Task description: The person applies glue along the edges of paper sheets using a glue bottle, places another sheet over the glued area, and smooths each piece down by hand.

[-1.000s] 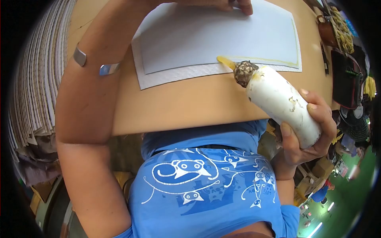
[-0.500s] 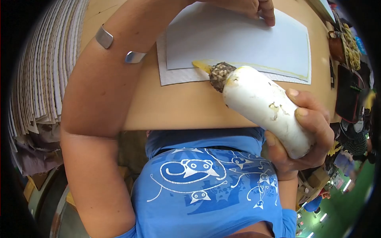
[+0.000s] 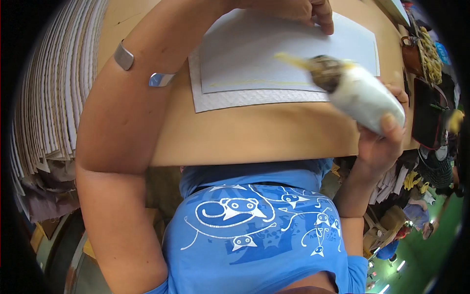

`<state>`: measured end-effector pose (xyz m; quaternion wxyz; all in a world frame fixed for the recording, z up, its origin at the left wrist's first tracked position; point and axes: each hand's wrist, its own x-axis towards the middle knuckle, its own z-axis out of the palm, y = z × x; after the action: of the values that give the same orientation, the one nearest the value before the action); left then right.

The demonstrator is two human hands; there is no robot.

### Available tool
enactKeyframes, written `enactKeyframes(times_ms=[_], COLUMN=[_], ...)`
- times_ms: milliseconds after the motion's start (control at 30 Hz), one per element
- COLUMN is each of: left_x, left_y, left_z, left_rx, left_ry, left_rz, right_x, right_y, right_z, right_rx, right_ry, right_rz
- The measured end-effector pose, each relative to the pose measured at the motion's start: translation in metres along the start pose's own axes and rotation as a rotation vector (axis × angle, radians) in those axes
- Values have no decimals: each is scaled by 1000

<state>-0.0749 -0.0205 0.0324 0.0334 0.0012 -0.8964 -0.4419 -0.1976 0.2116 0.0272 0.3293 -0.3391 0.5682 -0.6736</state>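
Observation:
My right hand [image 3: 384,142] is closed round a white glue bottle [image 3: 367,93], tilted up to the left. Dark, crusted matter cakes its neck, and the yellowish nozzle [image 3: 291,60] is blurred by motion above a pale grey sheet [image 3: 264,54]. Thin yellowish lines of glue run along that sheet's near and right edges. Beneath it lies a white textured sheet [image 3: 235,101], showing along the near and left sides. At the far edge, my left hand [image 3: 308,12] rests bent fingers on the grey sheet, apart rather than in a fist; part of the hand is out of frame.
Both sheets lie on a tan tabletop [image 3: 235,137]. A tall stack of layered sheets [image 3: 54,88] stands at the left. Along the right are a dark bag-like item [image 3: 428,112], yellow cord bundles [image 3: 431,59] and other goods, with a green floor [image 3: 440,245] below.
My right hand has swung the glue bottle up and to the right, away from the sheet's near edge. My left hand stays on the far edge; the whole view has shifted slightly.

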Motion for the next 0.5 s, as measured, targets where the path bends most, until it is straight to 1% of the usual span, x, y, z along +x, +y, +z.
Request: enactKeyframes(times_ms=[33, 67, 167, 200, 233, 300, 333, 367, 433, 500], left_x=[2, 3, 8, 11, 14, 13, 14, 19, 18, 18], left_y=[0, 0, -1, -11, -7, 5, 7, -6, -4, 1], left_z=[0, -1, 2, 12, 15, 17, 23, 34, 40, 44], left_rx=[-4, -9, 32, 30, 50, 180, 208, 217, 285, 311], left_ry=[-11, -23, -33, -19, -9, 66, 92, 132, 158, 160], left_rz=[-6, -13, -25, -32, -1, 158, 183, 170, 180, 163], right_x=[2, 2, -2, -2, -1, 2, 4, 8, 15, 22], right_y=[2, 0, -6, -7, -8, -13, -17, -19, -19, -19], right_z=[-20, -40, -67, -75, -84, -100, -101, -102, -105, -100], right_rx=[66, 84, 188, 268, 237, 168, 132, 33, -157, -225], right_ry=[67, 74, 191, 210, 238, 298, 354, 363, 384, 426], right_rz=[33, 93, 90, 60, 29, -48, -81, -133, -221, -285])
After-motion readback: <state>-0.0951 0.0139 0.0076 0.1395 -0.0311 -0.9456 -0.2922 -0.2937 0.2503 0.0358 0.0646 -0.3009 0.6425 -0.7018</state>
